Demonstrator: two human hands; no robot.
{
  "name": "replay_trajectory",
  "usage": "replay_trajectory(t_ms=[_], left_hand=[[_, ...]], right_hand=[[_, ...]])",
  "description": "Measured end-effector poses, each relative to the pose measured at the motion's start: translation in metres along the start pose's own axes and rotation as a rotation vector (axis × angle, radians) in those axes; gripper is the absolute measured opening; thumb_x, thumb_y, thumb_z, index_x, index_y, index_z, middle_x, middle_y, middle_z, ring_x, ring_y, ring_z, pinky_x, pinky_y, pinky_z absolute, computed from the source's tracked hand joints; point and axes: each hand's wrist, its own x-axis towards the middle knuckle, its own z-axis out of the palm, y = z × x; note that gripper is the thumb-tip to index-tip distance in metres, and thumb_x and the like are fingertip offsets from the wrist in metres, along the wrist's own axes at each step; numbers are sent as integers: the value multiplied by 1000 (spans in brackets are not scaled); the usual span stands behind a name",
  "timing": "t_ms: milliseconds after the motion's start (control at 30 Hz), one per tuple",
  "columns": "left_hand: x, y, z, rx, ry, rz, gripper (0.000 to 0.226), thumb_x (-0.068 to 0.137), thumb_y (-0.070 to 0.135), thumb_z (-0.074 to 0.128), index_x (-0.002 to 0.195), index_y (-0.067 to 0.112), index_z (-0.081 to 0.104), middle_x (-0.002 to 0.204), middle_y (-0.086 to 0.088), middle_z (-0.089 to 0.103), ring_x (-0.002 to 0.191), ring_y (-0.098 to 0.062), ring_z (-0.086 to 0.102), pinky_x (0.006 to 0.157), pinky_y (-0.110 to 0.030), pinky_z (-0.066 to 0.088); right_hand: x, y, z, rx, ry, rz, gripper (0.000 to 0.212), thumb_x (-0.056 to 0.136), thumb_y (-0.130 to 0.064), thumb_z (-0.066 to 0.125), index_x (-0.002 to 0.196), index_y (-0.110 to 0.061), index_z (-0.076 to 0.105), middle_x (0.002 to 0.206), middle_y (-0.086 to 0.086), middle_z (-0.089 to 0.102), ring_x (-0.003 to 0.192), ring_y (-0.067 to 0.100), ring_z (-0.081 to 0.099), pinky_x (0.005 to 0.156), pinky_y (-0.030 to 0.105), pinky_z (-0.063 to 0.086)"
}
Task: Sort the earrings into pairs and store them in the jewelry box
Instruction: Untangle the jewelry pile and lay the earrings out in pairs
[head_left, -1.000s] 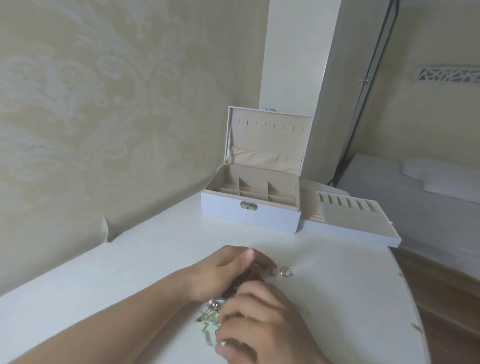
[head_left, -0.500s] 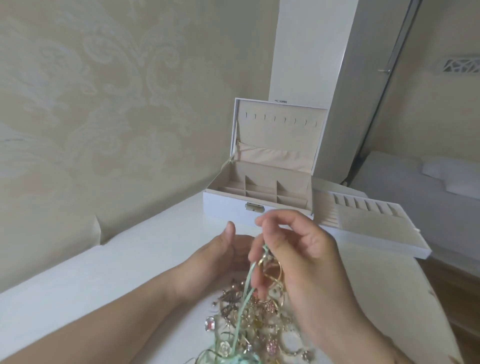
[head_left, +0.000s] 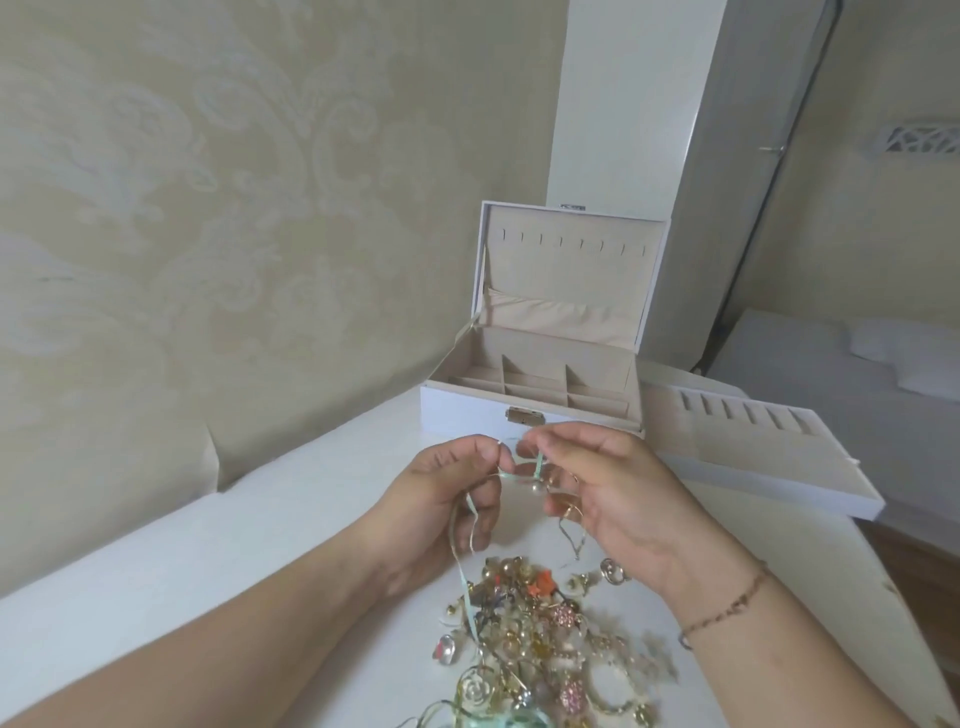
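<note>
A tangled heap of gold, pearl and rhinestone earrings (head_left: 540, 644) lies nearest on the white tabletop (head_left: 156, 571), a thin mint-green ribbon (head_left: 467, 587) rising out of it. Above the heap, the left hand (head_left: 441, 504) pinches the ribbon's upper end; the right hand (head_left: 613, 499) pinches the same ribbon and holds a gold piece against its palm. Beyond them stands the white jewelry box (head_left: 467, 415), lid up, beige compartments showing, with its white removable tray (head_left: 779, 488) just beside it on the right.

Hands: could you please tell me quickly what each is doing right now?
Left hand: pinches the mint ribbon.
Right hand: pinches the same ribbon.
</note>
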Motion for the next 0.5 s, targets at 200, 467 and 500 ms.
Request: replay_trajectory(t_ms=[200,467,500], left_hand=[[0,11,-1,-132,69,53,11,88,20,50,82,13,57,52,4,34,38,-10,32,42,-18,32],[1,33,-3,-237,89,125,13,89,23,50,83,19,60,53,7,29,32,-2,25,37,-15,22],[1,35,-2,-248,93,141,13,89,22,50,83,19,60,53,7,28,32,-2,25,37,-16,22]], right_hand=[[-12,-15,-11,-220,-126,-58,17,82,-8,67,97,-2,72,86,11,70,73,19,66,46,24,46],[-20,-13,-8,-535,-352,73,19,83,-7,72,100,-5,65,70,8,65,51,20,59,39,23,42],[-22,-13,-6,-570,-405,96,16,83,-8,73,96,-5,65,70,7,64,51,19,60,40,23,43]])
